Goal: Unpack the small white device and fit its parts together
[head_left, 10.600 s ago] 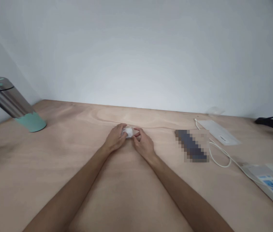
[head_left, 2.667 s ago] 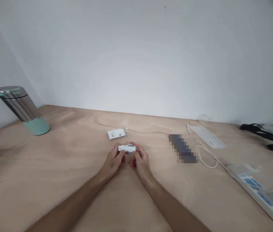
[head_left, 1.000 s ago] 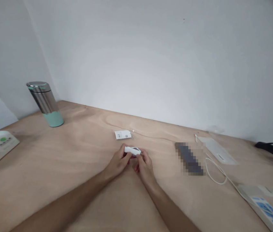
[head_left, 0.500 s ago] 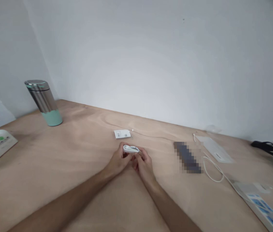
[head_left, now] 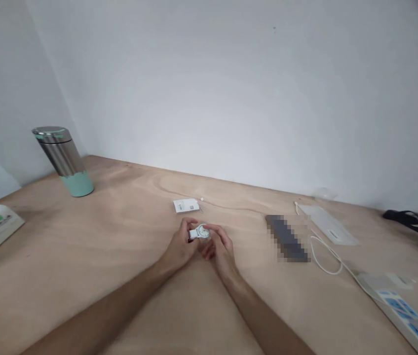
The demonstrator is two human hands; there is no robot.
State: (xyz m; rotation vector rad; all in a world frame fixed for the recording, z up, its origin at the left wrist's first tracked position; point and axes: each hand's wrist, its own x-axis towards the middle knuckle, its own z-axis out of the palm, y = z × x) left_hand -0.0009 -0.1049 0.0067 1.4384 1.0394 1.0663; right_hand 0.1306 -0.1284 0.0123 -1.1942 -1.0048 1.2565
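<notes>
Since half a second ago you have turned the small white object so a round face shows toward you, where before it lay as a flat sliver between your fingertips. From the head view, your left hand and right hand both pinch it just above the wooden table, fingers closed on it from either side. Beyond it lies a white card, with a steel tumbler far left, a power strip far right
</notes>
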